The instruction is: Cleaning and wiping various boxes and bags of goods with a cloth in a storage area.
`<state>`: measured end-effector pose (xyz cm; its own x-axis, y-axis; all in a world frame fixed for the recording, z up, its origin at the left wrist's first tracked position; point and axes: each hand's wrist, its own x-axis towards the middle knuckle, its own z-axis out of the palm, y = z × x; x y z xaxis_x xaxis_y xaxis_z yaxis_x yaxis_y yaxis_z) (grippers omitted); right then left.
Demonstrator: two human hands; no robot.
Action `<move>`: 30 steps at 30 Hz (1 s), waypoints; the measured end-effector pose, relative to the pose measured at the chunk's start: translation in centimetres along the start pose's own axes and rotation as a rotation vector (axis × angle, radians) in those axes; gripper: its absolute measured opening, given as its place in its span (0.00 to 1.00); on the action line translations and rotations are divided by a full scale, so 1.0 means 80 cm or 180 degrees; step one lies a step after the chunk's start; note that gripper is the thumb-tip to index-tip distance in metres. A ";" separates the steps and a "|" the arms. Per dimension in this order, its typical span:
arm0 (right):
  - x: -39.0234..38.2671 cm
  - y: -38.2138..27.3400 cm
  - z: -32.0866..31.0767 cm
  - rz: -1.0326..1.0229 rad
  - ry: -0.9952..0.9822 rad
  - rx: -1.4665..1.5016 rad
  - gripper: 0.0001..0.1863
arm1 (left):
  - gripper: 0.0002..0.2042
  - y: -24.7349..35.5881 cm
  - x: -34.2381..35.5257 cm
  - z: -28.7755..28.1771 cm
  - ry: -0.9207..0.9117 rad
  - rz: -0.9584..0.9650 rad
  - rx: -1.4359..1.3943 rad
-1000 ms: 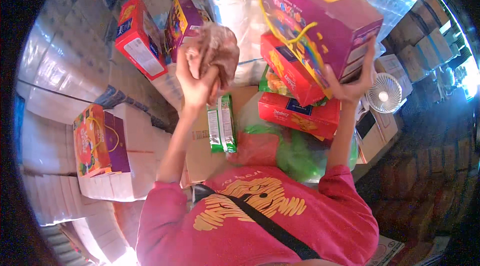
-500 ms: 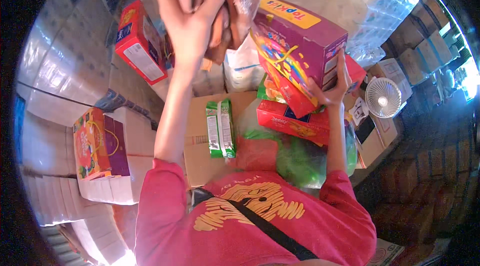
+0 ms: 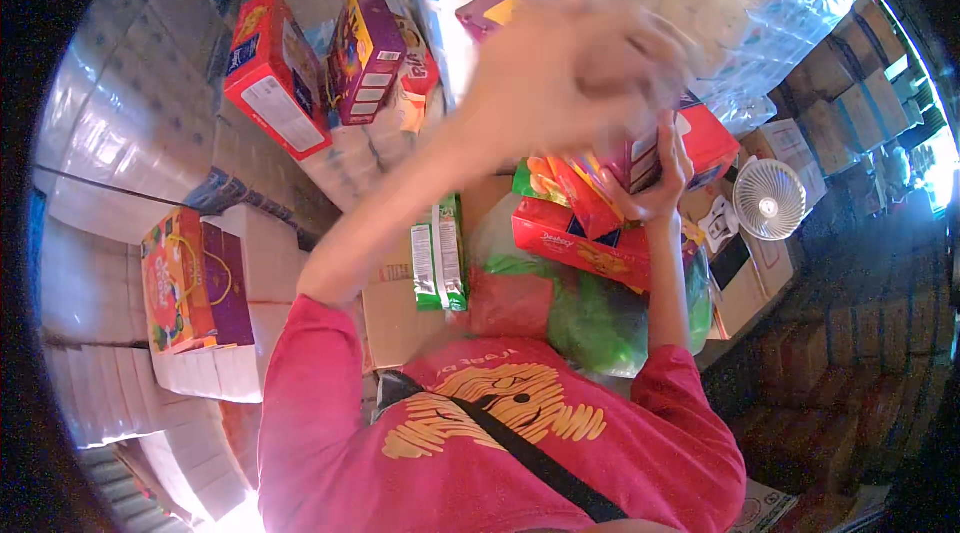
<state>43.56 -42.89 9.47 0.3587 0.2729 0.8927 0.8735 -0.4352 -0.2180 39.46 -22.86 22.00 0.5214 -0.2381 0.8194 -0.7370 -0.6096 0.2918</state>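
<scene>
My right hand (image 3: 655, 178) grips the lower right edge of a purple carton (image 3: 488, 13) with a yellow label, holding it tilted. Across the front of that carton reaches my left hand (image 3: 540, 83), smeared by motion and hiding most of it. A brownish, blurred cloth (image 3: 640, 58) is bunched in the left hand's fingers, against or just over the carton. Below the right hand lies a red box (image 3: 580, 248), with orange and red packaging touching it. Left of the box, a green-and-white packet (image 3: 438, 258) rests on a brown cardboard box (image 3: 390, 323).
A red carton (image 3: 280, 83) and another purple carton (image 3: 365, 58) stand at the far left. An orange-and-purple handled box (image 3: 195, 278) sits on white stacks at left. Green plastic bags (image 3: 600, 328) lie near my body. A white fan (image 3: 768, 200) stands at right.
My left hand has swung right and down with the cloth, from beside the purple carton to across its front. The cartons at the far left have come into view. My right hand keeps its hold.
</scene>
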 end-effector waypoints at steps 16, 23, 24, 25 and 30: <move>0.025 -0.026 0.009 -0.0115 -0.0051 0.0238 0.40 | 0.17 -0.016 -0.002 -0.028 -0.0335 -0.0738 0.0225; 0.026 -0.025 0.012 -0.0149 0.0003 0.0362 0.41 | 0.21 -0.112 0.005 -0.029 -0.0577 -0.1554 0.0924; 0.029 -0.029 0.015 -0.0133 0.0013 0.0418 0.41 | 0.22 -0.148 -0.004 -0.039 -0.0616 -0.1797 0.1126; 0.029 -0.030 0.017 -0.0146 0.0025 0.0429 0.41 | 0.22 -0.169 -0.014 -0.043 -0.0368 -0.1853 0.1156; 0.021 -0.019 0.013 -0.0042 -0.0248 0.0276 0.40 | 0.18 -0.059 -0.005 -0.034 -0.0448 -0.1379 0.0352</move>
<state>43.15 -40.86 10.87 0.3687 0.3456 0.8629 0.9023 -0.3564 -0.2428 41.57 -17.84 21.66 0.8299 -0.0393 0.5566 -0.3922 -0.7506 0.5318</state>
